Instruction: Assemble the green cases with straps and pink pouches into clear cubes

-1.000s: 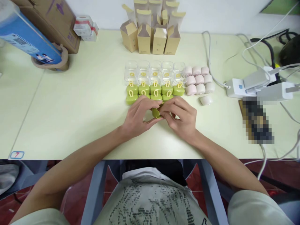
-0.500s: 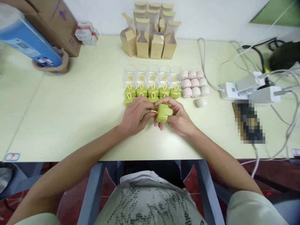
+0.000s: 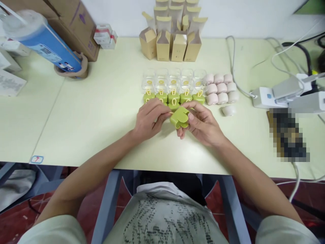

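Between my hands is a green plastic cap (image 3: 179, 116) with scalloped, petal-like edges, its hollow side now turned partly toward me. My right hand (image 3: 203, 122) grips it by the edge, thumb on one lobe. My left hand (image 3: 152, 119) pinches the pale yellow loop at its other end; the fingertips cover most of that loop. Just beyond my hands stand rows of like green caps (image 3: 174, 98) with yellow loops upright. Behind them are clear plastic cups (image 3: 174, 82) with yellow spots inside. To their right sit pale pink rounded pieces (image 3: 221, 88), and one whitish piece (image 3: 229, 110) lies apart.
Open cardboard boxes (image 3: 178, 47) stand against the wall. A blue cylinder (image 3: 54, 47) in a brown holder leans at the left, near a large carton (image 3: 76, 27) and small white-red boxes (image 3: 105, 36). Power strip (image 3: 269, 97), cables and a blurred-out item (image 3: 289, 135) lie right.
The green cap has turned in my right hand, so its scalloped hollow end shows more. My view has shifted left, and the table things appear farther right.
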Demonstrator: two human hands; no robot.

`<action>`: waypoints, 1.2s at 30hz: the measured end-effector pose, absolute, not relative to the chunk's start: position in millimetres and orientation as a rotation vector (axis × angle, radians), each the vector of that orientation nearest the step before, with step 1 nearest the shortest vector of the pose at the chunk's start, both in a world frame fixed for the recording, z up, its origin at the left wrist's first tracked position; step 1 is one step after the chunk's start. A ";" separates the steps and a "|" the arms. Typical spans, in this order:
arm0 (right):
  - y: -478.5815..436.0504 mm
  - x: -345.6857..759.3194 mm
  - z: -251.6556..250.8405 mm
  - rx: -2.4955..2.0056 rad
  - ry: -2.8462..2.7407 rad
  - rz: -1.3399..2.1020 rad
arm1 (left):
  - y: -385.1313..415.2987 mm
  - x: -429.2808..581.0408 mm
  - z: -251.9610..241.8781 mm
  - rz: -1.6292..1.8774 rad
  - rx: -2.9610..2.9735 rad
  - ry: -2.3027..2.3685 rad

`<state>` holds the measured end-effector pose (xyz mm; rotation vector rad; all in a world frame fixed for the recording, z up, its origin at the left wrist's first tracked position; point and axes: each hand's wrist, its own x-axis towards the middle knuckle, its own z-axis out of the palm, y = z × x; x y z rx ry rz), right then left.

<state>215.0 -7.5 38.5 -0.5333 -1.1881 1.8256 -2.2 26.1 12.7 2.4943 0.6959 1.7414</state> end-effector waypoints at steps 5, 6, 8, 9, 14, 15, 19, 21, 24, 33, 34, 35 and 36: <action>-5.1 212.7 34.9 -0.637 -1.183 1.791 | 25.9 -4.9 13.4 1.703 2.522 0.707; -3.1 216.8 37.3 -0.640 -1.220 1.724 | 26.2 -6.4 15.0 1.694 2.511 0.719; 0.9 232.7 45.7 -0.669 -1.330 1.483 | 29.0 -11.6 17.0 1.751 2.388 0.844; 1.9 243.9 50.7 -0.701 -1.394 1.318 | 31.9 -15.3 16.6 1.816 2.268 0.950; -8.6 302.0 56.7 -1.097 -1.704 0.515 | 58.8 -37.2 -7.1 2.026 1.576 1.392; -12.6 308.5 51.9 -1.161 -1.759 0.407 | 64.0 -40.3 -14.3 1.990 1.518 1.418; -24.3 311.0 26.2 -1.266 -1.849 0.232 | 72.9 -43.1 -34.8 1.789 1.429 1.420; -25.2 304.8 17.5 -1.269 -1.855 0.235 | 71.5 -41.1 -36.8 1.764 1.430 1.404; -21.3 298.1 12.0 -1.258 -1.867 0.245 | 67.7 -38.6 -33.0 1.761 1.440 1.392; -11.5 295.7 2.3 -1.254 -1.908 0.152 | 63.9 -36.3 -25.5 1.727 1.462 1.427; -11.7 295.1 1.4 -1.252 -1.911 0.133 | 63.9 -35.9 -25.2 1.733 1.461 1.424; -11.9 294.5 0.5 -1.247 -1.914 0.118 | 63.8 -35.6 -24.8 1.737 1.461 1.422; -12.2 293.8 -0.2 -1.238 -1.916 0.106 | 63.6 -35.4 -24.4 1.736 1.460 1.422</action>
